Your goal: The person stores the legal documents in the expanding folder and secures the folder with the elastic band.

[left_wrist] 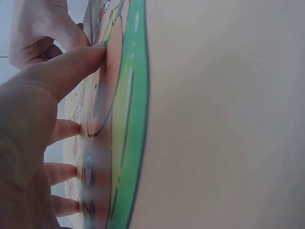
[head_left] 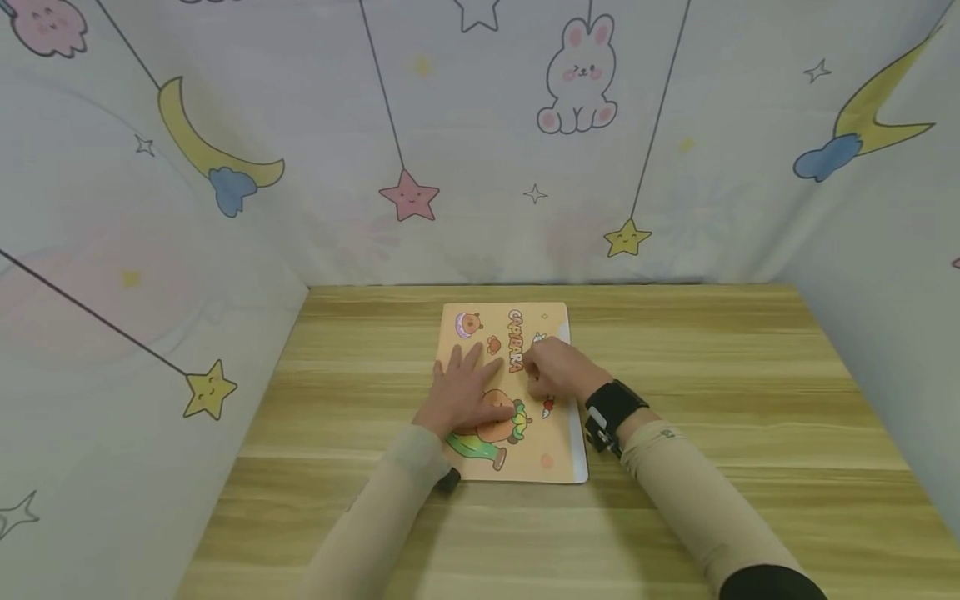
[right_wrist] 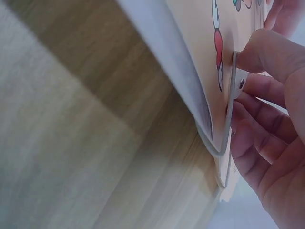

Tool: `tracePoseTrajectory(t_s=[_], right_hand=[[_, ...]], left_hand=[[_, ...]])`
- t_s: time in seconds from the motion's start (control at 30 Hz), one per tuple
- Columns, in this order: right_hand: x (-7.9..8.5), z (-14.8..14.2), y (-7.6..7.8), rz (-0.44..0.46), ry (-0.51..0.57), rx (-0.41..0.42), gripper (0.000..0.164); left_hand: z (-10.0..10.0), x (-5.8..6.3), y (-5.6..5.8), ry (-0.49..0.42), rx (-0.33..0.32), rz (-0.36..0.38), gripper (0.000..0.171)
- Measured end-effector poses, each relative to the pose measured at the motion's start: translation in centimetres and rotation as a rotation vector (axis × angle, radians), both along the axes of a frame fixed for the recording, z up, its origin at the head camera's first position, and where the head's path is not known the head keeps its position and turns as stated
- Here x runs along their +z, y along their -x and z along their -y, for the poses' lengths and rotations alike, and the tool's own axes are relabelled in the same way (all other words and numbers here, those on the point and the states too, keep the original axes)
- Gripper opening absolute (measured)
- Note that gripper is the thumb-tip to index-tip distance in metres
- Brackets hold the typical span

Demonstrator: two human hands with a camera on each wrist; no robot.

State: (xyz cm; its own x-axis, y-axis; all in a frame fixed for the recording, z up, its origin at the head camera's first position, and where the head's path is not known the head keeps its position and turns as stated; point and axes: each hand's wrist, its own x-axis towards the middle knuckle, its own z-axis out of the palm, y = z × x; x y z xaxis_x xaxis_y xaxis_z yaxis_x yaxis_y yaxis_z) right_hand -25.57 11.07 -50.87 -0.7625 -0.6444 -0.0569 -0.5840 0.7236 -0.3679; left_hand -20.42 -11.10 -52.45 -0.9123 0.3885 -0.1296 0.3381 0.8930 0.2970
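Observation:
An orange folder (head_left: 542, 437) with capybara pictures and "CAPYBARA" lettering lies flat on the table, a pale strip along its right side. My left hand (head_left: 463, 392) rests spread on its cover; in the left wrist view the thumb and fingertips (left_wrist: 70, 128) touch the printed surface. Curled at the right edge, my right hand (head_left: 558, 368) works on the closure. Up close in the right wrist view, its thumb and fingers pinch a small pale tab (right_wrist: 240, 85) with a dark round dot, beside a thin grey band (right_wrist: 229, 114) that bends round the folder's edge.
The wood-grain table (head_left: 712, 383) extends around the folder on all sides. A white curtain (head_left: 495, 150) printed with stars, moons and a rabbit closes off the back and both sides. Dark wrist straps (head_left: 617, 408) sit near the folder's edges.

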Motion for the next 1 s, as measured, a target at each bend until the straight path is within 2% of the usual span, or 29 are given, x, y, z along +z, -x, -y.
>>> tracePoseTrajectory(t_s=[0.2, 0.4, 0.63, 0.9, 1.0], right_hand=[[-0.1, 0.2, -0.2, -0.011, -0.039, 0.019, 0.028], [0.0, -0.5, -0.9, -0.102, -0.055, 0.062, 0.025], [-0.7, -3.4, -1.9, -0.1, -0.04, -0.042, 0.007], [-0.7, -6.4, -3.8, -0.11, 0.094, -0.049, 0.027], [-0.7, -7.0, -4.5, -0.106, 0.106, -0.088, 0.034]], left_hand=[[0.1, -0.3, 0.1, 0.005, 0.007, 0.006, 0.093], [0.0, -0.6, 0.0, 0.017, 0.008, 0.015, 0.094], [0.1, -0.6, 0.0, 0.022, 0.022, 0.024, 0.094], [0.0, -0.4, -0.2, 0.017, 0.023, 0.027, 0.094], [-0.1, -0.3, -0.1, 0.015, 0.021, 0.028, 0.094]])
